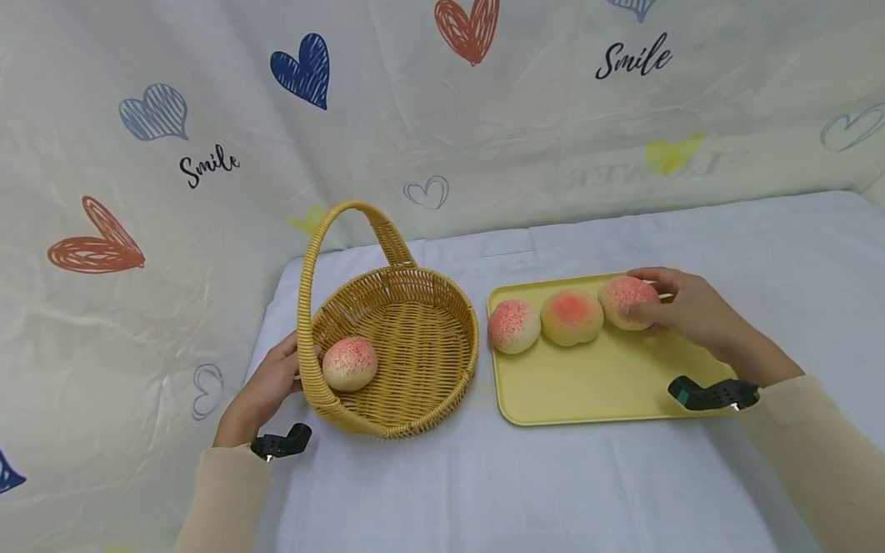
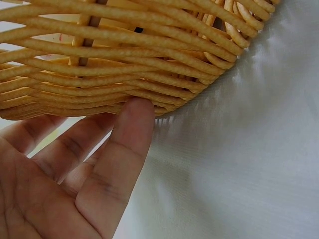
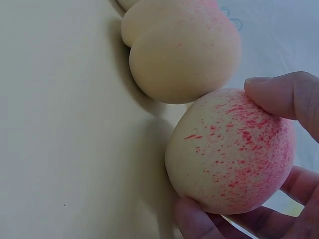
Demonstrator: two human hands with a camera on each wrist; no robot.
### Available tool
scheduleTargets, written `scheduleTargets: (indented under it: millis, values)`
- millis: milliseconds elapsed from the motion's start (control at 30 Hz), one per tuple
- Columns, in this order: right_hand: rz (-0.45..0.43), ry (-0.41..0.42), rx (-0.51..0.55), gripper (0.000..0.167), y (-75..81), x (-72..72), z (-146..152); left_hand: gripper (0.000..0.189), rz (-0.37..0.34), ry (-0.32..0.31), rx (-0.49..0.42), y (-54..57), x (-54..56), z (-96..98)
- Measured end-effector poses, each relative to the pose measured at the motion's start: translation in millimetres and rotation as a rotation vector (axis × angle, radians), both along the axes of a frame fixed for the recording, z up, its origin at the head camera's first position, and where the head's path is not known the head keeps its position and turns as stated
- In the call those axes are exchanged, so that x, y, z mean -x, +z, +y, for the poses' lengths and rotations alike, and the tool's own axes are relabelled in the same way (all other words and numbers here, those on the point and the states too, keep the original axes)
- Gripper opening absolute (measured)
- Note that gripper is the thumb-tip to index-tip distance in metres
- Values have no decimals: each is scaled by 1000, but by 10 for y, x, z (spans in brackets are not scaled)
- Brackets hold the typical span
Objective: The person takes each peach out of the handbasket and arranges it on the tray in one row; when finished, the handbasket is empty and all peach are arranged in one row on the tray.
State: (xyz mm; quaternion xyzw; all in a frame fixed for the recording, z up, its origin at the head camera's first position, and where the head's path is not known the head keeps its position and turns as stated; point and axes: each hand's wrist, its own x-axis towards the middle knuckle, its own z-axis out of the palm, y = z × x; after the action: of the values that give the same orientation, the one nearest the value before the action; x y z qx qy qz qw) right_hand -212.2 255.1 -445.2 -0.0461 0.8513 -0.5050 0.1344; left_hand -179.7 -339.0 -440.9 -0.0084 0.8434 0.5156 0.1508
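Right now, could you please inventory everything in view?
Round woven basket with arched handle: one, golden, at left
Rectangular tray: one, yellow, right of basket
Plain cloth: one, white, beneath both
Rounded peaches: four, cream-pink, one in basket, three on tray
Heart-printed cloth backdrop: one, off-white, behind
Wristbands: two, black, one per wrist
Sleeves: two, beige, both arms
Left hand: one, bare, holding basket's left side
Right hand: one, bare, holding rightmost peach

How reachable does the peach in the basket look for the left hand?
Probably yes: the left hand touches the basket close to the peach, and the open top leaves a way in, though the handle stands partly between.
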Motion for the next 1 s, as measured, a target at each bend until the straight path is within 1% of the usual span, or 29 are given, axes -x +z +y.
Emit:
scheduleTargets:
  millis: [200,433,733,867,1000]
  values:
    - [7,3,-7,67,4,-18,1,48,2,1,4,3,2,10]
    - [1,10,-34,70,1,-5,-4,47,-3,9,8,-1,2,8]
    - [-10,34,-106,69,25,13,-3,47,-1,-7,-9,-3,13,-1]
    - [-22,44,-114,69,17,23,9,48,-1,-10,-8,3,11,1]
    - [-40,49,-128,72,9,36,25,49,-4,-11,-6,6,7,4]
